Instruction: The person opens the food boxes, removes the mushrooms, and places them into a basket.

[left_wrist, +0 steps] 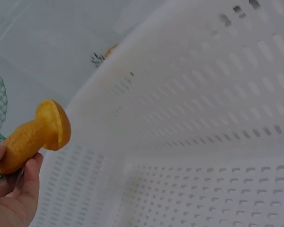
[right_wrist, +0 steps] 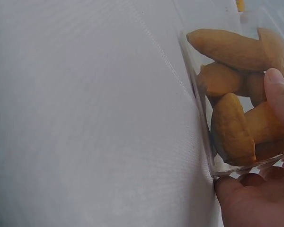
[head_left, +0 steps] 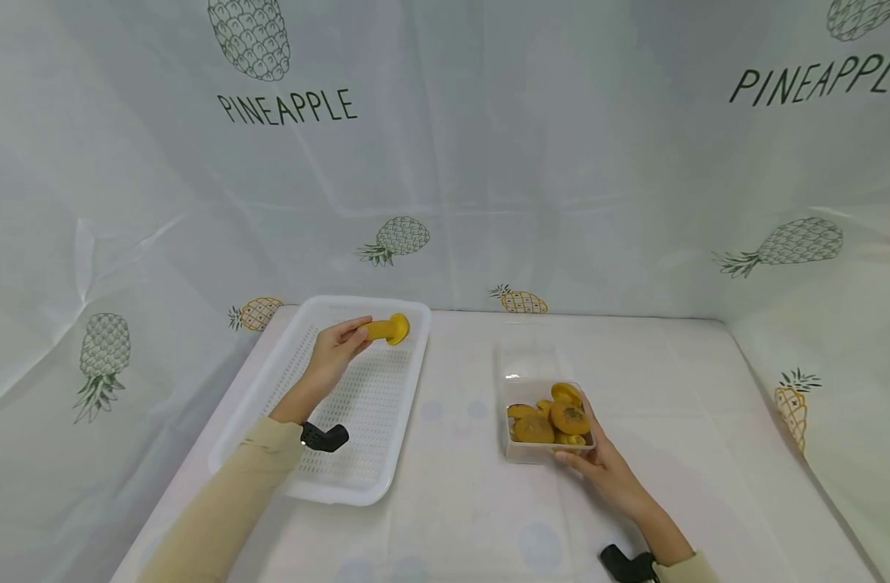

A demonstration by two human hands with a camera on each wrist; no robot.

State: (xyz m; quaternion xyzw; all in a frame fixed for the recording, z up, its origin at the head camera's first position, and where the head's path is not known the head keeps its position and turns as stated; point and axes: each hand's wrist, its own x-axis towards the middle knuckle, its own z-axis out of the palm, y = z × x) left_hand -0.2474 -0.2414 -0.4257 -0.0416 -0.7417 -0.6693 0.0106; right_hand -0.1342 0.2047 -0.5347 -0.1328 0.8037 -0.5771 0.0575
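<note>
In the head view my left hand [head_left: 334, 352] pinches a yellow toy-like mushroom [head_left: 389, 328] by its stem, cap pointing right, above the far part of a white perforated basket [head_left: 372, 413]. The left wrist view shows this mushroom [left_wrist: 52, 127] between thumb and fingers, beside the basket wall [left_wrist: 180, 80]. My right hand [head_left: 608, 470] holds the right side and near corner of a clear plastic box [head_left: 526, 455]. Several yellow mushrooms [head_left: 535, 429] are heaped inside it. In the right wrist view, the fingers partly cover the mushrooms [right_wrist: 232, 127].
The box's clear lid [head_left: 530, 356] lies folded back behind it. A pale cloth with faint dots covers the table [head_left: 459, 518]. A pineapple-print sheet [head_left: 459, 162] hangs behind and at the sides. Each wrist wears a black strap-on device [head_left: 326, 437].
</note>
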